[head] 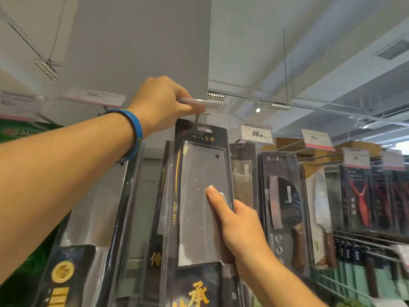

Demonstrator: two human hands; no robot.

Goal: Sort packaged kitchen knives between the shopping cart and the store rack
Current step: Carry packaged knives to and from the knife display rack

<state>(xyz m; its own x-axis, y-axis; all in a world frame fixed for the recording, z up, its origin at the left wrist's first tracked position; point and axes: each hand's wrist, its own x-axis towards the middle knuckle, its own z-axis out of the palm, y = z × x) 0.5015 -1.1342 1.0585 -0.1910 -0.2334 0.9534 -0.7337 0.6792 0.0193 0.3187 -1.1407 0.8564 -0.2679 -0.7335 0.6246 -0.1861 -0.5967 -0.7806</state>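
A packaged cleaver (pixel 199 196) in a black card with a clear blister hangs upright in front of me, its hang slot right under a rack hook (pixel 197 117). My right hand (pixel 239 227) grips the pack's right edge, thumb flat on the blister. My left hand (pixel 163 105), with a blue wristband, is raised above the pack and pinches the clear price-tag holder (pixel 203 103) at the hook's tip, lifting it. The shopping cart is out of view.
More packaged knives hang on both sides: a large pack (pixel 93 218) at the left, dark-handled knives (pixel 285 200) at the right, red peelers (pixel 360 196) further right. Price tags (pixel 257 134) stick out on hooks. A grey pillar (pixel 141 41) rises behind.
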